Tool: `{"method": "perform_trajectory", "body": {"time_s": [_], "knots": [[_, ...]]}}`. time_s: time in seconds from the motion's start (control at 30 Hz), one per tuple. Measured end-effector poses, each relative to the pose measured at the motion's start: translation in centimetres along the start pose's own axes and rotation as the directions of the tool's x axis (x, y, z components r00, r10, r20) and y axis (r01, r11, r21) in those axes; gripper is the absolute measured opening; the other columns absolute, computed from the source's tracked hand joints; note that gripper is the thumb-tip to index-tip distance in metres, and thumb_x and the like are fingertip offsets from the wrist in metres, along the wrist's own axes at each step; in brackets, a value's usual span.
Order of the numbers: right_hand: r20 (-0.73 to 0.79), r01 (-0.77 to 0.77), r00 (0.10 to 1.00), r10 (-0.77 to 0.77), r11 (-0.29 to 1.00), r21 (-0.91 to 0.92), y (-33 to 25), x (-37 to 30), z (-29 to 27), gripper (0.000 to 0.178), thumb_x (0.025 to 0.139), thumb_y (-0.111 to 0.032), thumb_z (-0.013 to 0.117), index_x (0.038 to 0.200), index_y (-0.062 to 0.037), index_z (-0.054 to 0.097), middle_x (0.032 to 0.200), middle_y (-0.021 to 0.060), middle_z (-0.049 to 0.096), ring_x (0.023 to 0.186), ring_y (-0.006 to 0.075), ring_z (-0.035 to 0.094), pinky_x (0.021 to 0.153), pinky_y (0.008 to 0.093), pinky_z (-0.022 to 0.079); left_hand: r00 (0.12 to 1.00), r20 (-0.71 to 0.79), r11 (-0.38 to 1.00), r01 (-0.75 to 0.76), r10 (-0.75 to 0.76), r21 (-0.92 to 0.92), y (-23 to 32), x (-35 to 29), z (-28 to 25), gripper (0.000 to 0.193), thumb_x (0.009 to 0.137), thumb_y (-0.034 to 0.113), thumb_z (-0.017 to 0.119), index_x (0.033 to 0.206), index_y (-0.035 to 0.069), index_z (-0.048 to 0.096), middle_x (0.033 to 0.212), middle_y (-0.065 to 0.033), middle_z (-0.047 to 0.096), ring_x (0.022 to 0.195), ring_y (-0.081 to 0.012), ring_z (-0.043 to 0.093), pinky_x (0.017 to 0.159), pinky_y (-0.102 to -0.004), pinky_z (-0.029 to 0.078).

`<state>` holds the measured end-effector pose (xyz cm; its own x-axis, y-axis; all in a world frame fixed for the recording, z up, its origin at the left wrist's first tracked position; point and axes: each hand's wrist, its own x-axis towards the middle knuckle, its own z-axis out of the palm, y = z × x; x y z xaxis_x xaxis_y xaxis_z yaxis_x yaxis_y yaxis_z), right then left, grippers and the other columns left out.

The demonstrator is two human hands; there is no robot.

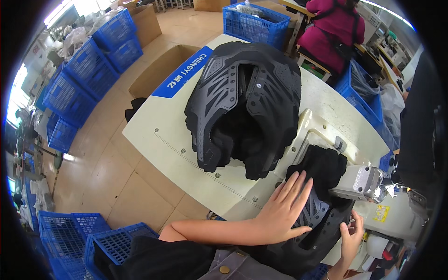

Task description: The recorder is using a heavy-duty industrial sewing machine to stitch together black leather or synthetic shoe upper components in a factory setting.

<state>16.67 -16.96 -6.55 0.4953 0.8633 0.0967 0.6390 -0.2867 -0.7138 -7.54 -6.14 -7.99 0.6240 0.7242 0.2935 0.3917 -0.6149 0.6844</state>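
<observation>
A black shoe upper (311,219) with perforated, sculpted side panels lies at the sewing machine (359,183), partly under its head. My left hand (284,210) rests flat across it, fingers stretched out and thumb apart. At its right edge my right hand (353,233) curls its fingers and thumb around the material. The upper's far end, soft black fabric (322,163), bunches on the machine bed. The needle area is hidden behind the machine head. Left of the machine, a thick stack of matching black shoe uppers (275,100) sits on the pale table (172,135).
A ruler scale (205,168) runs along the table's near-left edge. Blue crates (91,70) line the left, with more blue crates (121,242) at lower left. A cardboard box (161,70) stands beyond the table. A person in magenta (326,35) sits at the far right.
</observation>
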Motion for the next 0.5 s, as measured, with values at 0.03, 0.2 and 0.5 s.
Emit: {"method": "perform_trajectory", "body": {"time_s": [0.03, 0.2, 0.5], "knots": [[0.017, -0.031, 0.999, 0.030, 0.998, 0.055, 0.6, 0.4, -0.3, 0.042, 0.069, -0.009, 0.066, 0.108, 0.0015, 0.052, 0.086, -0.0019, 0.045, 0.064, 0.0067, 0.037, 0.058, 0.0175, 0.033, 1.000, 0.006, 1.000, -0.013, 0.013, 0.003, -0.3, 0.2, 0.1, 0.092, 0.073, 0.047, 0.061, 0.134, -0.006, 0.016, 0.135, -0.0284, 0.019, 0.125, -0.0407, 0.022, 0.100, -0.0453, 0.024], [-0.060, -0.049, 0.996, 0.061, 0.981, 0.185, 1.1, 0.8, 0.4, 0.024, 0.075, -0.002, 0.061, 0.098, 0.0010, 0.054, 0.079, -0.0032, 0.047, 0.068, 0.0040, 0.037, 0.061, 0.0176, 0.034, 0.999, 0.004, 0.994, 0.031, -0.032, 0.101, -0.7, 1.4, 0.3, 0.098, 0.069, 0.056, 0.059, 0.133, -0.005, 0.017, 0.132, -0.0296, 0.024, 0.121, -0.0407, 0.029, 0.099, -0.0450, 0.026], [-0.277, 0.324, 0.843, -0.461, 0.846, -0.423, -0.1, 0.6, 1.3, 0.017, 0.075, 0.000, 0.060, 0.092, -0.0006, 0.059, 0.079, 0.0108, 0.052, 0.074, 0.0250, 0.051, 0.070, 0.0326, 0.039, 0.985, -0.166, 0.970, -0.011, 0.053, 0.242, 1.3, 2.3, 0.0, 0.081, 0.062, 0.037, 0.071, 0.125, 0.000, 0.037, 0.114, -0.0165, 0.044, 0.111, -0.0317, 0.040, 0.091, -0.0400, 0.035]]}}
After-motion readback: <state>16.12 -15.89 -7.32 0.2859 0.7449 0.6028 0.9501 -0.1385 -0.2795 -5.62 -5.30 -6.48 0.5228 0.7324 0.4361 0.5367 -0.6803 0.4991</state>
